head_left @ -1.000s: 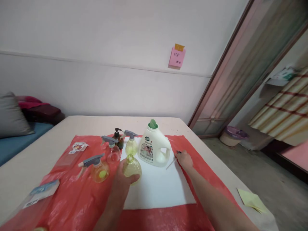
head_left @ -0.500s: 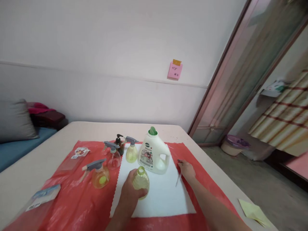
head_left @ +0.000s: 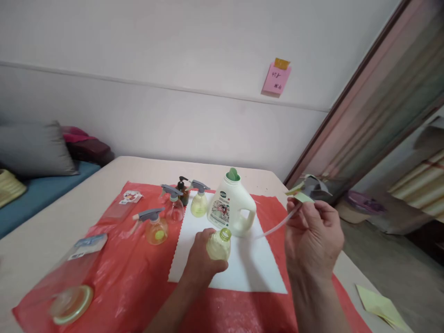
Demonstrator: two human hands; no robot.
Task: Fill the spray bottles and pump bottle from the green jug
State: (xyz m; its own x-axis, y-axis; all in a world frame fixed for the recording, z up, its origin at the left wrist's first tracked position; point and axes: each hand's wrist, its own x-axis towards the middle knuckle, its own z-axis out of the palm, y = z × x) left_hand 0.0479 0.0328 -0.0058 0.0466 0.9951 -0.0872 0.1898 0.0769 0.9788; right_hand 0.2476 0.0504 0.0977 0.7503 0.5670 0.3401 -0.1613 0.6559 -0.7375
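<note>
My left hand (head_left: pixel 204 259) is wrapped round a yellow-green see-through bottle (head_left: pixel 218 245), its neck uncovered and leaning a little right, over the white cloth (head_left: pixel 253 273). Raised on the right, my right hand (head_left: pixel 314 231) pinches a trigger spray head (head_left: pixel 308 187) with grey and yellow-green parts, partly blurred. A thin clear tube (head_left: pixel 277 226) slopes from it down to the left, its end apart from the bottle. Just behind the bottle stands a white detergent jug (head_left: pixel 239 203) with a green piece in its mouth.
On the red sheet (head_left: pixel 138 286), several spray bottles with grey heads, one an amber bottle (head_left: pixel 157 231), stand left with a dark pump bottle (head_left: pixel 182 190). Plastic packets (head_left: pixel 83 249) and a round lid-like thing (head_left: pixel 72 304) lie further left. Yellow paper notes (head_left: pixel 379 305) lie near the right edge.
My right hand has lifted from the red sheet, bringing the spray head and its tube up. The bottle in my left hand now leans to the right. The view has shifted.
</note>
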